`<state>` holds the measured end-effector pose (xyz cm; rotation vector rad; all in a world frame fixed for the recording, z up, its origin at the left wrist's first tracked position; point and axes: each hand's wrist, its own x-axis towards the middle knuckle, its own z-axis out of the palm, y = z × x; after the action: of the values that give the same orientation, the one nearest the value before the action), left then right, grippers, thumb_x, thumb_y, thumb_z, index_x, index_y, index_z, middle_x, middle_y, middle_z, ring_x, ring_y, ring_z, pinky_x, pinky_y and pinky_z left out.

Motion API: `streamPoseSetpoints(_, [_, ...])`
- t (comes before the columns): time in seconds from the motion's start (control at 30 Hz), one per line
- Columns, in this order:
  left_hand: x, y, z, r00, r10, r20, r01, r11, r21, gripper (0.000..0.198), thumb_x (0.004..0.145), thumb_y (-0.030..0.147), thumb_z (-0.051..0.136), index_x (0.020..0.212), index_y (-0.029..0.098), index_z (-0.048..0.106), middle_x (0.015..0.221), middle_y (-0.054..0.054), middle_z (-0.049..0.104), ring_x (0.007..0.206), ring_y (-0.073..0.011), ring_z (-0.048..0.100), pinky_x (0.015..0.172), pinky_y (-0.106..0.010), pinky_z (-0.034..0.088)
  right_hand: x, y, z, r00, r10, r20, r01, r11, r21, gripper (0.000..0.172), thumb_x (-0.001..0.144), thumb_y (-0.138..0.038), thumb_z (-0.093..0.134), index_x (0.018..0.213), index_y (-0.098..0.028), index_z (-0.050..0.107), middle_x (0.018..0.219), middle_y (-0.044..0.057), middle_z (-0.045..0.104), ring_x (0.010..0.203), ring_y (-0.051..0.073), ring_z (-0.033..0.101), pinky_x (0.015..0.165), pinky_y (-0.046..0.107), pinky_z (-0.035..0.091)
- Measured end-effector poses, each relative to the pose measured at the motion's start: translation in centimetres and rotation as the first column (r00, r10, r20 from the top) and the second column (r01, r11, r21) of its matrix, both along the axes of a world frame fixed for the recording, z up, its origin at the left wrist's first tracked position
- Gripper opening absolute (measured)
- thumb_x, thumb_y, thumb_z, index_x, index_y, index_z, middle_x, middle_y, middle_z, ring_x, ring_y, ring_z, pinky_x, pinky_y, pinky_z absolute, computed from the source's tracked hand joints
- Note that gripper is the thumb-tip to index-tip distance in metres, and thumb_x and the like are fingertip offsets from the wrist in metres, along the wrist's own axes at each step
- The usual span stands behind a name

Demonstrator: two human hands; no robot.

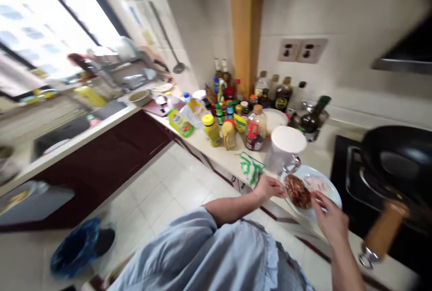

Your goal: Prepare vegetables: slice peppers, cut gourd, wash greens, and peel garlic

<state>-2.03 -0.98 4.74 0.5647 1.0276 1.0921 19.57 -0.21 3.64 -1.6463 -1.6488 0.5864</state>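
Observation:
A white plate (pixel 332 188) stands on the counter, with pale slices (pixel 316 183) lying on its far side. Over its near side is a reddish-brown, marbled piece of meat (pixel 297 192). My left hand (pixel 270 187) pinches at its left edge, fingertips also close to the plate's rim. At the opposite edge, my right hand (pixel 330 217) has thumb and forefinger closed on the meat. Whether the meat rests on the plate or is lifted off I cannot tell. A lidded clear jug (pixel 285 149) stands just behind the plate.
A black wok (pixel 401 160) with a wooden handle (pixel 386 228) sits on the stove at right. Several bottles and jars, including a yellow-capped bottle (pixel 211 130), crowd the counter. A green-and-white cloth or packet (pixel 251 168) lies near the edge. A blue-lined bin (pixel 76 248) stands on the floor.

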Motion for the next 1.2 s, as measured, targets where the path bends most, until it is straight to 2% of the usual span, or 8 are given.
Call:
streamPoseSetpoints(0.1, [-0.4, -0.7, 0.1, 0.996, -0.051, 0.078, 0.047, 0.997, 0.057, 0.063, 0.029, 0.049, 0.094, 0.069, 0.009, 0.066, 0.061, -0.007, 0.067, 0.058, -0.0194, 0.067, 0.07, -0.038, 0.056, 0.1, -0.2, -0.5, 1.0, -0.01, -0.025, 0.007, 0.993, -0.115, 0.059, 0.064, -0.063, 0.055, 0.1, -0.019, 0.074, 0.091, 0.012, 0.075, 0.084, 0.035, 0.07, 0.08, 0.046, 0.052])
streamPoseSetpoints(0.23, [-2.7, -3.6, 1.9, 0.991, -0.029, 0.128, 0.019, 0.997, 0.079, 0.066, 0.034, 0.043, 0.095, 0.084, 0.011, 0.066, 0.065, -0.007, 0.069, 0.06, -0.0209, 0.069, 0.065, -0.035, 0.056, -1.2, -1.8, 1.3, 0.992, 0.021, -0.122, -0.045, 0.978, -0.202, 0.063, 0.064, -0.065, 0.059, 0.107, -0.02, 0.071, 0.1, 0.012, 0.075, 0.097, 0.036, 0.068, 0.092, 0.048, 0.049])
streamPoseSetpoints(0.33, [-5.7, -6.6, 3.6, 0.992, 0.119, 0.046, -0.12, 0.992, 0.034, 0.061, 0.033, 0.042, 0.095, 0.074, 0.01, 0.064, 0.063, -0.006, 0.068, 0.058, -0.0184, 0.068, 0.061, -0.03, 0.054, -2.9, -2.5, 3.1, 0.924, 0.084, -0.374, -0.181, 0.955, -0.233, 0.063, 0.067, -0.063, 0.066, 0.111, -0.019, 0.067, 0.11, 0.013, 0.072, 0.104, 0.032, 0.067, 0.093, 0.042, 0.052])
streamPoseSetpoints(0.47, [-10.1, -10.8, 5.4, 0.921, 0.378, -0.097, -0.379, 0.925, 0.002, 0.058, 0.032, 0.043, 0.095, 0.067, 0.011, 0.062, 0.056, -0.003, 0.065, 0.051, -0.0134, 0.062, 0.051, -0.024, 0.048, -5.9, -2.9, 4.6, 0.746, 0.152, -0.649, -0.384, 0.894, -0.232, 0.063, 0.065, -0.056, 0.077, 0.113, -0.018, 0.064, 0.111, 0.012, 0.071, 0.095, 0.025, 0.069, 0.074, 0.031, 0.059])
streamPoseSetpoints(0.73, [-16.2, -16.9, 5.6, 0.77, 0.629, -0.108, -0.633, 0.774, -0.005, 0.05, 0.04, 0.036, 0.095, 0.062, 0.012, 0.058, 0.049, 0.0, 0.059, 0.043, -0.0085, 0.055, 0.043, -0.018, 0.038, -13.5, -5.0, 5.5, 0.642, 0.266, -0.719, -0.589, 0.772, -0.239, 0.055, 0.066, -0.05, 0.08, 0.11, -0.02, 0.066, 0.102, 0.009, 0.074, 0.085, 0.021, 0.071, 0.069, 0.026, 0.059])
streamPoseSetpoints(0.97, [-26.0, -22.8, 3.8, 0.686, 0.712, 0.148, -0.716, 0.697, -0.032, 0.045, 0.048, 0.027, 0.094, 0.078, 0.008, 0.066, 0.072, -0.009, 0.071, 0.066, -0.0158, 0.07, 0.067, -0.025, 0.054, -27.3, -8.6, 6.4, 0.589, 0.502, -0.633, -0.761, 0.607, -0.227, 0.057, 0.063, -0.053, 0.08, 0.106, -0.018, 0.069, 0.098, 0.011, 0.074, 0.081, 0.024, 0.071, 0.065, 0.03, 0.059])
streamPoseSetpoints(1.1, [-35.7, -29.1, 3.3, 0.524, 0.847, 0.093, -0.849, 0.528, -0.027, 0.049, 0.043, 0.028, 0.095, 0.075, 0.01, 0.063, 0.066, -0.005, 0.068, 0.058, -0.013, 0.066, 0.057, -0.022, 0.049, -38.5, -11.9, 7.1, 0.507, 0.572, -0.645, -0.847, 0.47, -0.248, 0.057, 0.061, -0.05, 0.083, 0.107, -0.019, 0.069, 0.097, 0.009, 0.074, 0.08, 0.022, 0.07, 0.066, 0.03, 0.058])
streamPoseSetpoints(1.2, [-42.3, -34.2, 3.4, 0.371, 0.929, 0.01, -0.929, 0.371, 0.0, 0.05, 0.039, 0.032, 0.094, 0.068, 0.012, 0.059, 0.057, 0.0, 0.062, 0.05, -0.0093, 0.059, 0.047, -0.018, 0.04, -46.2, -14.3, 7.6, 0.472, 0.571, -0.672, -0.87, 0.426, -0.249, 0.056, 0.061, -0.049, 0.083, 0.106, -0.019, 0.069, 0.095, 0.008, 0.074, 0.08, 0.02, 0.069, 0.066, 0.028, 0.057])
